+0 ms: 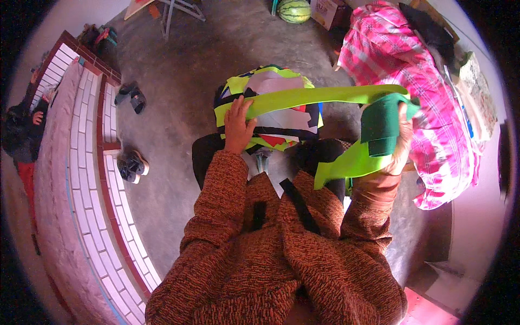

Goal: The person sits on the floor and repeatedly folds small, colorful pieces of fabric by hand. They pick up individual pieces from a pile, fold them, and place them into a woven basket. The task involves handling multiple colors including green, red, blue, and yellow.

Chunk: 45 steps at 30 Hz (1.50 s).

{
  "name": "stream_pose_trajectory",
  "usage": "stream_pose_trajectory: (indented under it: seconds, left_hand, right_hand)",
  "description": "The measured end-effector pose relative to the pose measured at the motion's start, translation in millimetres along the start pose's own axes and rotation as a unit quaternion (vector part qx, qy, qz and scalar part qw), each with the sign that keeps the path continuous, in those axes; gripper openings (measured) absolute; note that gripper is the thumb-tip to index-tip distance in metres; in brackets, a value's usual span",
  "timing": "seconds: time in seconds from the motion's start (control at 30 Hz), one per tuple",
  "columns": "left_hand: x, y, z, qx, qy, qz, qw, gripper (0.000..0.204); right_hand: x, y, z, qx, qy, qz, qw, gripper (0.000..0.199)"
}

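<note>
Clock face: laid over the view, twelve at the top, hub at its middle.
Lime strip (319, 96): at one o'clock, stretched between the two hands; its long axis runs nearly from nine to three, the three-o'clock end tipped slightly toward twelve.
Strip's ends: the free left end points to nine, just beyond the left fingers; the other end reaches the bundle at the right hand.
Left hand (236, 127): at eleven, fingers pointing toward twelve and laid across the strip; whether the thumb closes underneath, I cannot tell.
Right hand (401, 143): at three, clamped on the dark green cloth (380, 122), thumb upright along its edge.
Lime tail (346, 162): hangs below the dark green cloth, its long axis slanting toward eight; whether it joins the strip is hidden.
Fabric pile (276, 82): at twelve, by the knees, pieces in grey, lime, black and red, partly beneath the strip.
Pink plaid cloth (382, 51): at two, beyond the right hand.
Watermelon (293, 11): just past twelve, near the rim.
</note>
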<state>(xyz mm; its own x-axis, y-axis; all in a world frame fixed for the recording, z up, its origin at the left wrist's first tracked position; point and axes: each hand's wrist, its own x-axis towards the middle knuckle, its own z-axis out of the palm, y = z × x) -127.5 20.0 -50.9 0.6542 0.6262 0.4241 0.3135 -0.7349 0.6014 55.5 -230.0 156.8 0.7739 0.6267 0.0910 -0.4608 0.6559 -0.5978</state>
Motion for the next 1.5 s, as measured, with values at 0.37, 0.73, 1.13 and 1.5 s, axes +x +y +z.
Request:
stream_pose_trajectory:
  seconds: [0.37, 0.73, 1.13, 1.5]
  left_hand:
    - [-1.1, -2.6, 2.8, 0.052, 0.031, 0.017, 0.998, 0.053]
    - [18.5, 112.0, -2.2, -0.227, -0.017, 0.075, 0.971, 0.050]
    - [53.5, 169.7, 15.5, -0.458, -0.346, 0.041, 0.818, 0.054]
    - [50.9, 166.2, 35.2, -0.350, -0.035, 0.096, 0.931, 0.019]
  right_hand:
    - [4.4, 22.6, -112.8, -0.076, 0.083, 0.130, 0.985, 0.017]
    - [-11.0, 49.8, -130.9, -0.055, 0.006, 0.192, 0.980, 0.035]
    - [-26.3, 62.2, -103.7, -0.054, -0.021, 0.245, 0.968, 0.034]
    - [-35.4, 68.2, -90.7, -0.129, 0.070, 0.038, 0.988, 0.016]
